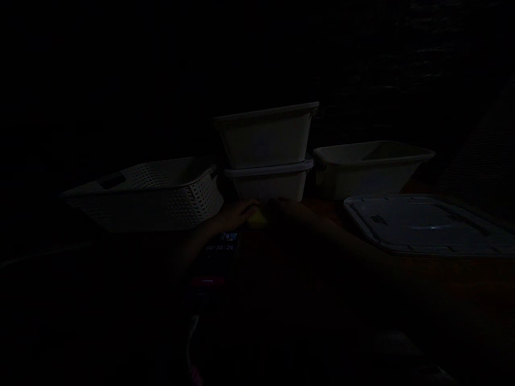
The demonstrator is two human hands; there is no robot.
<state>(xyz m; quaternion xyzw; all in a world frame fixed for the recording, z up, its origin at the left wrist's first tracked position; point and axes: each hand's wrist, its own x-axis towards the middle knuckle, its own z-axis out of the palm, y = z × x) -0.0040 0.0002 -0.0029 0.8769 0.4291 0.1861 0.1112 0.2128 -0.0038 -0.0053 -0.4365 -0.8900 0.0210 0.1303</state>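
The scene is very dark. My left hand reaches in from the left, its fingers closed against a small yellow thing whose kind I cannot make out. Just right of that thing is my right hand; its fingers are lost in shadow, so their grip does not show. Both hands are low in front of two stacked pale tubs, the lower tub carrying a lid and the upper tub standing on it.
A perforated pale basket stands to the left. To the right is another pale tub, with a loose lid lying before it. A phone showing a timer lies below my left forearm, with a cable nearer me.
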